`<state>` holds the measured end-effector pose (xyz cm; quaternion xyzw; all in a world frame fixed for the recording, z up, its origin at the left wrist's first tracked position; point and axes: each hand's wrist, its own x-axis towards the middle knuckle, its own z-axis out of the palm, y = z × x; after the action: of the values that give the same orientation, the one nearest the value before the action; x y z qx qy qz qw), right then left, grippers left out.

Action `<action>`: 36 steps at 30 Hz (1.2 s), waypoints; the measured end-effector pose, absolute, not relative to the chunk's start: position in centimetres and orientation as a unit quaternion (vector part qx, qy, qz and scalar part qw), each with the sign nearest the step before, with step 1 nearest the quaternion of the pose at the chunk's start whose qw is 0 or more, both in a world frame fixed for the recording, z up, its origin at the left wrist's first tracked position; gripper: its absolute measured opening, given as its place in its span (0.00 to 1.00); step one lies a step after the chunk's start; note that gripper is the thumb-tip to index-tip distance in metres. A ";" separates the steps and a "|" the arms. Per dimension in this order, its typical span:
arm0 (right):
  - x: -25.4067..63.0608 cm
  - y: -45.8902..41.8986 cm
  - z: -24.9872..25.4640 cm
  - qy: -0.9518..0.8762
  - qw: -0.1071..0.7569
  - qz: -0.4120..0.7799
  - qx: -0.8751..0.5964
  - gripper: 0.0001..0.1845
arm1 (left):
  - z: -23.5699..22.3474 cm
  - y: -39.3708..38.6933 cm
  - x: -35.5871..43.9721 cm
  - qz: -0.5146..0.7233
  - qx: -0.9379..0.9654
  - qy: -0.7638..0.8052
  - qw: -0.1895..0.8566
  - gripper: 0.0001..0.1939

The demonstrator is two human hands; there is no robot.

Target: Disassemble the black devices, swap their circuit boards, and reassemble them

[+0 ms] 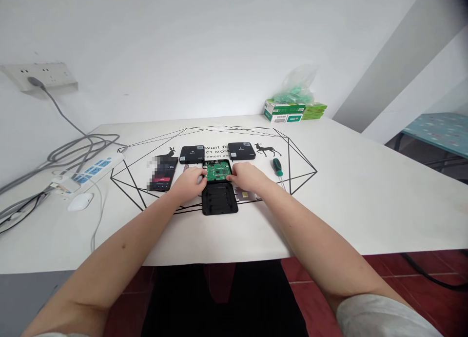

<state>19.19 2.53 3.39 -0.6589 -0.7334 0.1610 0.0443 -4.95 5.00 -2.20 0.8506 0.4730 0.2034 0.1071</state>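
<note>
A green circuit board (218,171) sits in an uncovered black plastic case, between my hands. My left hand (190,183) grips the left edge of the board and case, fingers closed. On the opposite side my right hand (245,176) has its thumb on the right edge, with the other fingers curled behind it. Just in front lies a black case cover (220,199), its inner side up. A flat metal plate with a gold-coloured square (245,194) lies partly beneath my right wrist. To the right rests a screwdriver (277,167) with a green and black handle.
Two closed black boxes (192,154) (242,150) lie behind the board. A phone (164,173) is at left, near a white power strip (97,170), a mouse (80,202) and coiled cables. Green cartons (285,110) with a plastic bag stand against the wall.
</note>
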 end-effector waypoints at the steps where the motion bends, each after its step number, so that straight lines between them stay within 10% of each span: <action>1: 19.2 2.6 3.3 -0.735 0.044 0.157 -0.658 0.12 | -2.2 5.0 -5.0 0.204 0.852 0.470 0.106 0.15; 15: 22.5 2.3 4.2 -0.778 -0.101 0.182 -0.594 0.30 | -1.7 4.7 -5.3 0.185 0.867 0.446 0.124 0.17; 21: 23.3 2.6 4.2 -0.775 -0.150 0.217 -0.574 0.24 | -1.4 4.1 -5.7 0.149 0.878 0.442 0.106 0.22; 36: 23.2 1.9 5.3 -0.786 -0.144 0.250 -0.546 0.32 | 1.3 2.5 -7.2 0.005 0.896 0.413 0.165 0.55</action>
<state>23.16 1.92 5.31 -0.5461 -0.7864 0.2504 -0.1439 -7.24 2.51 1.33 0.8955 0.4133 0.0045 0.1649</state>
